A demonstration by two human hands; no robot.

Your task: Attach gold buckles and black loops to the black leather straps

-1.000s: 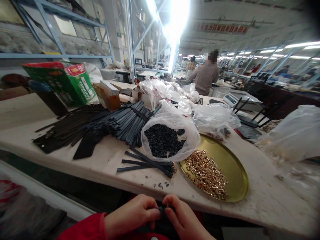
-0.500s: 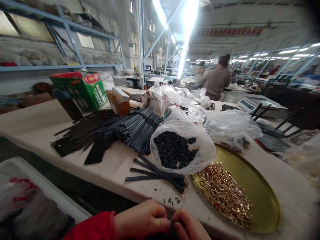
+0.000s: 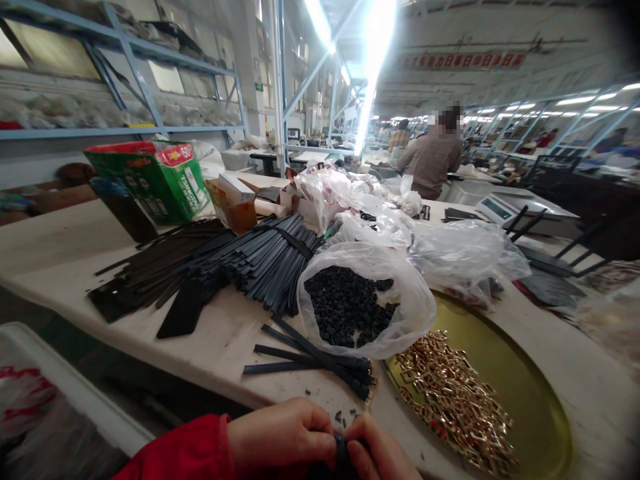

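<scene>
At the bottom of the view, my left hand (image 3: 293, 433) and my right hand (image 3: 377, 447) are closed, close together, on a dark strap (image 3: 343, 453). Most of the strap is hidden behind the fingers and cut off by the frame. Just beyond them on the table lie several black straps (image 3: 310, 360) with gold buckles (image 3: 371, 387) at their right ends. A clear plastic bag (image 3: 420, 307) stands rolled open, full of small black loops (image 3: 345, 310). To its right, gold metal buckles (image 3: 455, 393) are heaped on an oval gold tray (image 3: 530, 400).
A big bundle of black straps (image 3: 270, 260) lies at mid-table beside a green box (image 3: 165, 183) and a small carton (image 3: 233, 203). Plastic bags (image 3: 460, 257) and a scale (image 3: 525, 207) are farther back. A white bin (image 3: 85, 393) is low at left. A person (image 3: 430, 157) is beyond.
The view has shifted slightly, so the tray and near straps appear a little lower. Both hands keep their hold on the dark strap, almost in the same place.
</scene>
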